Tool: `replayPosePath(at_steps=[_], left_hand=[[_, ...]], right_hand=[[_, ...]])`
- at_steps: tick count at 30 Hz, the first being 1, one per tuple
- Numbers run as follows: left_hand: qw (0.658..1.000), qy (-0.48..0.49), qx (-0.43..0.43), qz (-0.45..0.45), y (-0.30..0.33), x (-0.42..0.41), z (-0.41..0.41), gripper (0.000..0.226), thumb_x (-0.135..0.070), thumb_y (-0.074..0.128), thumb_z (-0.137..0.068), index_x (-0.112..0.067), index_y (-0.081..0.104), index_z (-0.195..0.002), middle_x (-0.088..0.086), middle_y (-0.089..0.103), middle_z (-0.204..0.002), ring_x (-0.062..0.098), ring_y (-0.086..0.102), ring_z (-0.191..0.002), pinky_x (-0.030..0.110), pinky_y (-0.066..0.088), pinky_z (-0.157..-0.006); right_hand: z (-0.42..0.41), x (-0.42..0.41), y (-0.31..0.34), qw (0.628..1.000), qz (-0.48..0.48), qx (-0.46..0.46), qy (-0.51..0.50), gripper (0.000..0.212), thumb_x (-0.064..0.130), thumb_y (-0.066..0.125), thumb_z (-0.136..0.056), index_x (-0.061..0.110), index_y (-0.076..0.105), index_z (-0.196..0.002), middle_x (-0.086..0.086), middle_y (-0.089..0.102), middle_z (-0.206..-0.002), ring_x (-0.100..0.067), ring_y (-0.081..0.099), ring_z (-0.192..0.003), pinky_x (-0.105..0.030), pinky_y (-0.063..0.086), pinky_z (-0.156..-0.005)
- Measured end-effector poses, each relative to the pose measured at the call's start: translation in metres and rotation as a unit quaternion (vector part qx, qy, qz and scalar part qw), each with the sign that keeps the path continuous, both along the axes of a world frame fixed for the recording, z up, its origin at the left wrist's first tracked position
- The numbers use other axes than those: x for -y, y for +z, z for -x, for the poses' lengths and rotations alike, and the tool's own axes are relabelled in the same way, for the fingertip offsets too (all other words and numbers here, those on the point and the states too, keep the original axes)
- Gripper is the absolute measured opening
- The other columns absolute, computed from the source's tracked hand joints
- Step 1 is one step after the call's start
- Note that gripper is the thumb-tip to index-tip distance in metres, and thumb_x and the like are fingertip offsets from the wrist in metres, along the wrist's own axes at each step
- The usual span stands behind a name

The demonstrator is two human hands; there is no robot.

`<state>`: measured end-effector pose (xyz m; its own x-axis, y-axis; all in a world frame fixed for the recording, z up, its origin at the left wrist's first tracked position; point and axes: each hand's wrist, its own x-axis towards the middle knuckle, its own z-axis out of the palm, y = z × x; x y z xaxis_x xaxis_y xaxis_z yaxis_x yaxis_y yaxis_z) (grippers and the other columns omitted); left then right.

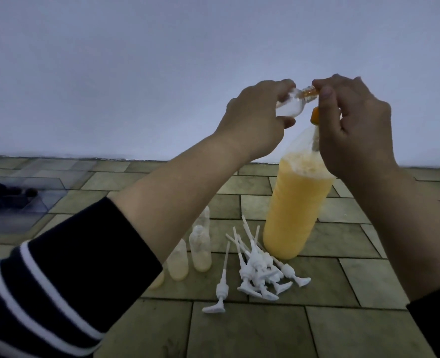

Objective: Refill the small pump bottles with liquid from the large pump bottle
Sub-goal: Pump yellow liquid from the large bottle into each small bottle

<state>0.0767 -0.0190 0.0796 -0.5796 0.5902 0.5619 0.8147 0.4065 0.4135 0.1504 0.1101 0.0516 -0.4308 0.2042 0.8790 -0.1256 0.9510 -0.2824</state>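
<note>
A large clear bottle (296, 208) of yellow-orange liquid stands on the tiled floor. My right hand (356, 125) grips its orange pump head (314, 116) at the top. My left hand (255, 117) holds a small clear bottle (110, 107) tilted, its open neck against the orange pump spout (388, 93). Three small bottles (200, 248) with a little yellow liquid stand left of the large one, partly hidden by my left forearm. Several white pump tops (260, 270) lie in a loose pile in front of the large bottle.
A clear plastic tray (40, 192) holding dark objects sits on the floor at far left. A pale wall (162, 60) rises behind the tiled floor (265, 332). One white pump top (220, 293) lies apart from the pile.
</note>
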Motion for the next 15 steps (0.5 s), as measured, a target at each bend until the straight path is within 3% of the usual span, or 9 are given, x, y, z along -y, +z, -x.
replayPosePath(at_steps=[2, 7, 12, 15], left_hand=[[1.000, 0.002, 0.001, 0.011, 0.002, 0.003, 0.001, 0.039, -0.022, 0.064, -0.087, -0.025, 0.054, -0.124, -0.008, 0.059, -0.117, 0.018, 0.053, -0.102, 0.042, 0.042, -0.095], [1.000, -0.002, -0.005, -0.002, 0.017, 0.007, 0.005, 0.035, -0.025, 0.064, -0.086, -0.027, 0.056, -0.119, -0.009, 0.060, -0.115, 0.015, 0.051, -0.095, 0.037, 0.044, -0.092], [1.000, -0.009, -0.005, -0.023, 0.008, 0.002, 0.006, 0.031, -0.022, 0.065, -0.084, -0.025, 0.058, -0.114, -0.010, 0.060, -0.106, 0.013, 0.049, -0.090, 0.034, 0.045, -0.088], [1.000, -0.003, -0.006, -0.014, 0.000, 0.001, 0.007, 0.030, -0.021, 0.065, -0.084, -0.024, 0.058, -0.113, -0.009, 0.059, -0.104, 0.016, 0.050, -0.091, 0.038, 0.045, -0.089]], right_hand=[[-0.003, 0.001, 0.004, 1.000, -0.007, 0.022, 0.001, 0.046, 0.032, 0.028, -0.100, 0.007, 0.067, -0.103, -0.007, 0.068, -0.106, -0.029, 0.057, -0.107, -0.046, 0.038, -0.102], [-0.009, 0.006, 0.027, 0.999, -0.014, 0.050, 0.009, 0.047, 0.033, 0.026, -0.103, 0.006, 0.064, -0.101, -0.014, 0.063, -0.083, -0.022, 0.051, -0.080, -0.036, 0.035, -0.099], [0.000, 0.006, 0.012, 1.000, 0.022, -0.006, 0.012, 0.044, 0.031, 0.032, -0.098, 0.006, 0.066, -0.106, -0.008, 0.066, -0.112, -0.024, 0.056, -0.109, -0.024, 0.036, -0.093], [0.004, 0.005, 0.003, 0.999, 0.038, 0.001, 0.004, 0.047, 0.033, 0.031, -0.095, 0.004, 0.067, -0.101, -0.008, 0.066, -0.113, -0.025, 0.056, -0.110, -0.005, 0.026, -0.090]])
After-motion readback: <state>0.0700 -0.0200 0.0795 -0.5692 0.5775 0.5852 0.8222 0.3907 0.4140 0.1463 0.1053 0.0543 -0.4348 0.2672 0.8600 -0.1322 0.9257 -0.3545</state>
